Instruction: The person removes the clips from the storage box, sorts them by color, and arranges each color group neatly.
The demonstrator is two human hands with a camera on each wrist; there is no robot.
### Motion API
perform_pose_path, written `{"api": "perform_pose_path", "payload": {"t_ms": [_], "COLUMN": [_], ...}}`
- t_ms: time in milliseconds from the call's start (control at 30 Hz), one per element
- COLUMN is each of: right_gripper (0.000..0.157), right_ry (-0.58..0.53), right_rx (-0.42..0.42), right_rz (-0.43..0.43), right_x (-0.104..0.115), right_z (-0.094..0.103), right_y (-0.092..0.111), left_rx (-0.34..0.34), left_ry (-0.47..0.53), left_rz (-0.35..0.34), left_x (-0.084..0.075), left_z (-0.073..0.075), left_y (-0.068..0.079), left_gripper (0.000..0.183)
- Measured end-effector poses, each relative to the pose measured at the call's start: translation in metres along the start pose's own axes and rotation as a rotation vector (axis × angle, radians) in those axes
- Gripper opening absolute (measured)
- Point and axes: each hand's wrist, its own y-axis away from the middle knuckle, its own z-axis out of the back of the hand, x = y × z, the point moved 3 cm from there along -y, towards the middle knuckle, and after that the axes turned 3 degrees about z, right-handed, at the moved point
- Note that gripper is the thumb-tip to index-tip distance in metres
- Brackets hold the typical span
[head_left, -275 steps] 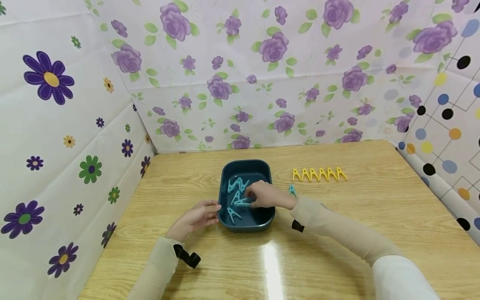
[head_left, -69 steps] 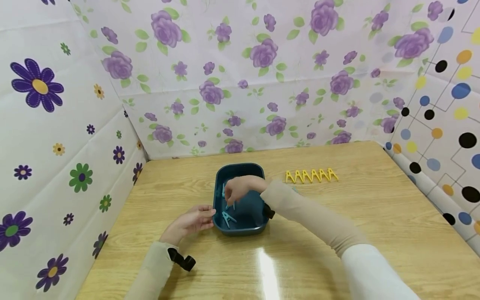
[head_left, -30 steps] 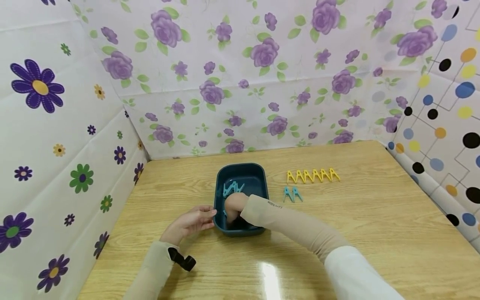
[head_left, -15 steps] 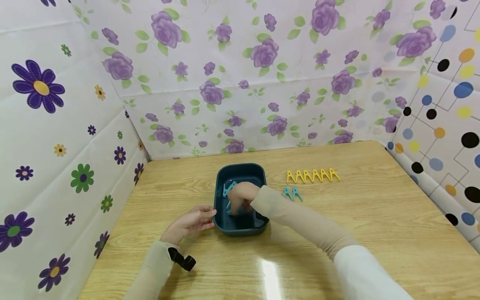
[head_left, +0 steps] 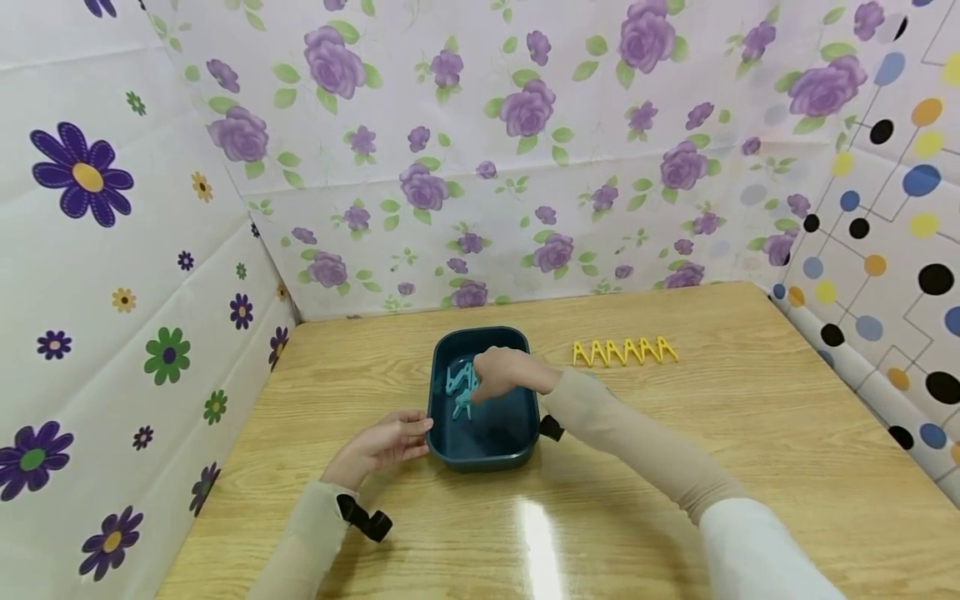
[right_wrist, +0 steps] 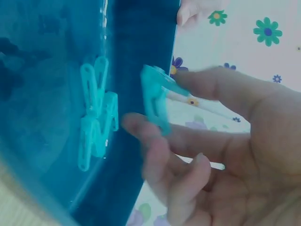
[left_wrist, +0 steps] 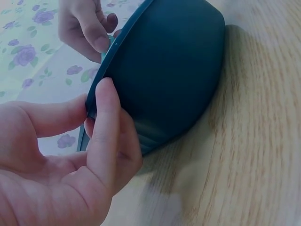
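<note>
Turquoise plastic clothespin (right_wrist: pixel 151 87), one, is pinched between the thumb and fingers of the right hand (head_left: pixel 507 372), over a dark teal rectangular plastic box (head_left: pixel 487 463); at least two more turquoise clothespins (right_wrist: pixel 95 123) overlap inside it. The left hand (head_left: pixel 386 442) pinches the box's left rim. Six yellow plastic clothespins (head_left: pixel 628 343) lie in one row on the wooden surface (head_left: pixel 750 400).

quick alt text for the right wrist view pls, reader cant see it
A right hand pinches a slightly blurred turquoise clip between thumb and fingers. Similar clips lie close together in a blue bin, with a flower-patterned backdrop behind.
</note>
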Motion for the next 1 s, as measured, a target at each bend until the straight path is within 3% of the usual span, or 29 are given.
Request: {"api": "perform_pose_path", "payload": {"t_ms": [133,300,367,533,800,1000], "right_gripper": [0.055,0.029,0.022,0.034,0.034,0.034], "right_ry": [-0.115,-0.235,-0.273,-0.363,-0.469,-0.512], "right_rx": [-0.17,-0.342,-0.385,-0.451,-0.659,-0.734], "right_rz": [0.096,0.18,0.172,0.117,0.059,0.01], "right_x": [-0.01,-0.025,-0.033,-0.052,-0.071,-0.083], "right_z": [0.0,-0.002,-0.005,-0.018,-0.029,-0.038], "right_y": [0.013,0.028,0.033,0.044,0.062,0.068], "left_rx": [-0.034,-0.039,-0.039,-0.027,-0.032,-0.048], "left_ry": [0.0,0.003,0.003,-0.009,-0.019,-0.013], "left_rz": [0.005,0.007,0.009,0.009,0.004,0.011], "left_x": [0.0,0.0,-0.001,0.0,0.001,0.002], "left_z": [0.0,-0.001,-0.001,-0.002,-0.001,0.001], "left_y": [0.001,0.001,0.0,0.0,-0.001,-0.002], "left_gripper": [0.026,0.017,0.015,0.016,0.029,0.028]}}
